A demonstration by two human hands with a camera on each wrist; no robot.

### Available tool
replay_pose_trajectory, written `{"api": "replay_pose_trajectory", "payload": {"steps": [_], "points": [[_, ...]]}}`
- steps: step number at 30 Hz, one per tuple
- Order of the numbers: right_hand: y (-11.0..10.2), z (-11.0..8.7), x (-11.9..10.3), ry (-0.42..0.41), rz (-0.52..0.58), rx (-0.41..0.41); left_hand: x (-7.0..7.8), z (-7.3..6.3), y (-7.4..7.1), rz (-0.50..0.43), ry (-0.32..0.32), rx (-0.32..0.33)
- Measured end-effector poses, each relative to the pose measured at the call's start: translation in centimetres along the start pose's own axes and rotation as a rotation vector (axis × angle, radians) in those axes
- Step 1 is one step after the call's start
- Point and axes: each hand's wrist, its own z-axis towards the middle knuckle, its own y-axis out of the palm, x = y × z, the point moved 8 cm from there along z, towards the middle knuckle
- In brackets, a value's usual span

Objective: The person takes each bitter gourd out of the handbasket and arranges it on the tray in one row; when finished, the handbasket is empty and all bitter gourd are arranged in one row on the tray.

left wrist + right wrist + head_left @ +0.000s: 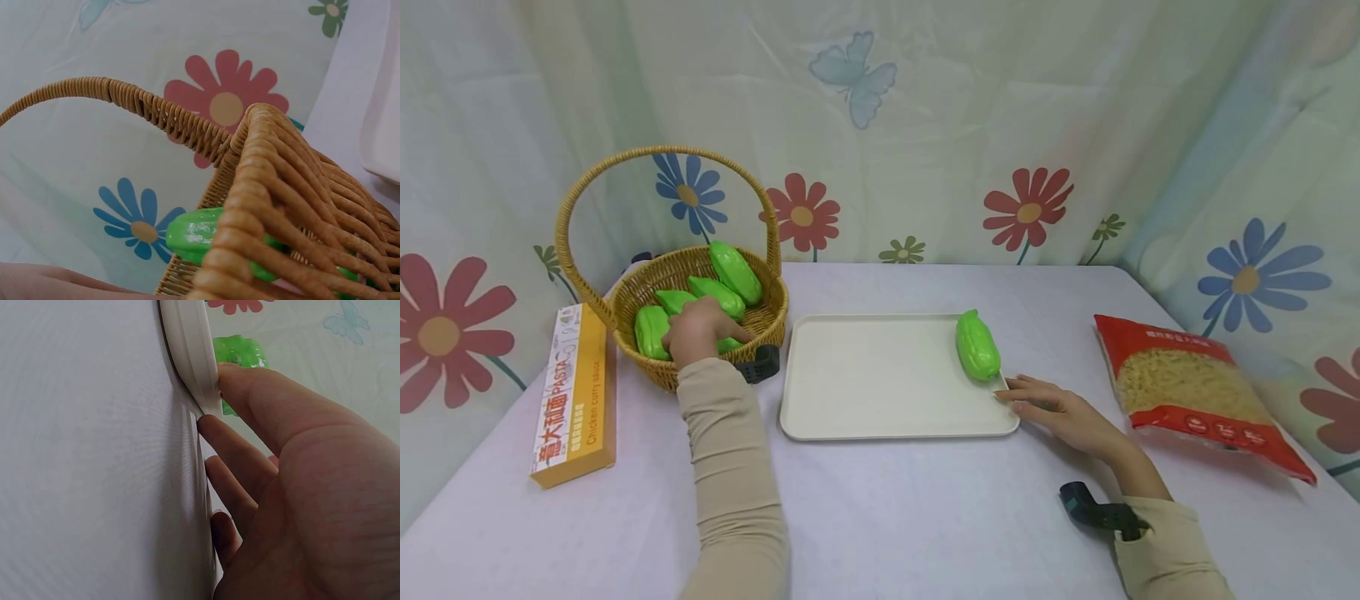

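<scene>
My left hand (698, 329) reaches down into a wicker basket (561, 225) at the left, among several glossy, ridged green bitter melons (735, 271). Its fingertips are hidden, and I cannot tell whether they grip the bitter melon under them. In the left wrist view, the woven rim (240, 206) hides most of that hand. A cream rectangular tray (872, 375) lies mid-table, with one bitter melon (977, 346) along its right side. My right hand (1067, 417) touches the tray's right edge with fingers extended. The right wrist view shows the thumb (250, 381) against the rim.
A yellow and white pasta box (576, 396) lies left of the basket. At the right lies a red bag of pasta (1195, 379). The basket's tall handle (670, 152) arches above the left hand. A flowered curtain (917, 150) hangs behind the white-covered table (895, 508).
</scene>
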Motion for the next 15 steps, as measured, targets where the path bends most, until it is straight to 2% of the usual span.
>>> {"api": "replay_pose_trajectory", "payload": {"steps": [4, 11, 15], "points": [[0.0, 0.0, 0.1, 0.012, 0.0, 0.003, 0.3, 0.1, 0.3, 0.006, 0.016, -0.03], [0.1, 0.0, 0.0, 0.004, 0.012, 0.0, 0.4, 0.3, 1.1, 0.029, 0.022, -0.124], [0.0, -0.2, 0.0, 0.005, 0.009, 0.002, 0.7, 0.3, 1.3, 0.021, 0.029, -0.146]]}}
